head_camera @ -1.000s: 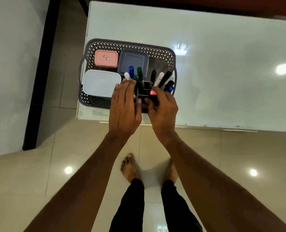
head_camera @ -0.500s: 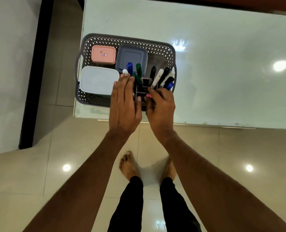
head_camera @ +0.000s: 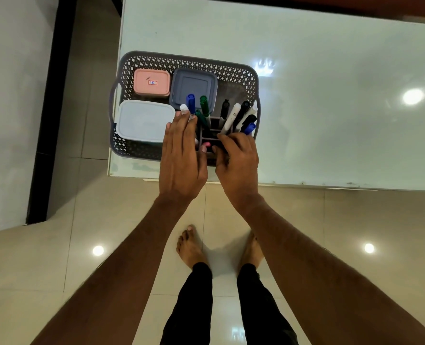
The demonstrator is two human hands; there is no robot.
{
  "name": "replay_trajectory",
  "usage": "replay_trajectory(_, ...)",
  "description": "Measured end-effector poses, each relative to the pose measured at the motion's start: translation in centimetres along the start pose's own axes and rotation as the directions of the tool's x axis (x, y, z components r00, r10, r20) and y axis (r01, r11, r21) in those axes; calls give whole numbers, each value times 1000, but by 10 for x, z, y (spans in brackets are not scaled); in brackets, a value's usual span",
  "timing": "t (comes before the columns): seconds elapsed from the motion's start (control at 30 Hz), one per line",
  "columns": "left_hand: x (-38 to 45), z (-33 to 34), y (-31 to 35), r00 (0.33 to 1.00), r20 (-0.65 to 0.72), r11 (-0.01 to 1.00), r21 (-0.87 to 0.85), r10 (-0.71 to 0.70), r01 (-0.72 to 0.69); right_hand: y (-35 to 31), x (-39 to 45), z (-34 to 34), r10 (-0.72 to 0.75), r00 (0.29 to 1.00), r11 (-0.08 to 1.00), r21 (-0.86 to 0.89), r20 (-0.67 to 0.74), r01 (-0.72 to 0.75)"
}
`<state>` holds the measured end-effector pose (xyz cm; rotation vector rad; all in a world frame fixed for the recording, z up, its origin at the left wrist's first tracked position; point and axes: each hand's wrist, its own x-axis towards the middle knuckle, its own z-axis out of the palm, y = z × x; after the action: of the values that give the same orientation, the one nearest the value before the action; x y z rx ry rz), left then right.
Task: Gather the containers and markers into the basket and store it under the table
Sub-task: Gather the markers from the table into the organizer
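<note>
Gleaming with lamp glare, the pale glass table (head_camera: 330, 108) stands on beige floor tiles (head_camera: 32, 282). At its near-left corner sits the grey basket (head_camera: 189, 61) holding three lidded containers (head_camera: 151, 82) and upright markers (head_camera: 233, 115) in a holder (head_camera: 212, 133). The left hand (head_camera: 181, 158) lies flat, fingers straight, against the holder; the right hand (head_camera: 238, 158) curls over its near edge.

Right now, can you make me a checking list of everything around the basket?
Surface: glossy white table, basket at its near left corner.
Job's things: grey basket holds pink container, dark grey container, white container and markers in a holder.
Clutter: nothing seen.
Grips: left hand flat with straight fingers over the holder; right hand curled on the holder's near edge.
Cables: nothing seen.
Surroundings: tiled floor, bare feet.
</note>
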<state>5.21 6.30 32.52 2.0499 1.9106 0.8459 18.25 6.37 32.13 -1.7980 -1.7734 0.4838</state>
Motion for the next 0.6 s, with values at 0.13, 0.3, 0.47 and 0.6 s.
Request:
replay_trajectory(0.13,-1,-1,-2,1000,-9,1000,4,5,-5,3,-1,-1,-42,999,999,9,-15,42)
replay_trajectory(0.3,-3,-1,-6,1000,4,1000,3,-15,15,10,-2,-7,-122,987,992,16,-103,124)
replay_trajectory(0.47,-2,-10,-14,999,16,999,-4,-33,33,22,2,-21,-82,969,994,52,-233,97)
replay_trajectory(0.6,0,-23,-31,995,-26,995,28,-95,95,33,10,-29,62,935,989,146,-349,-11)
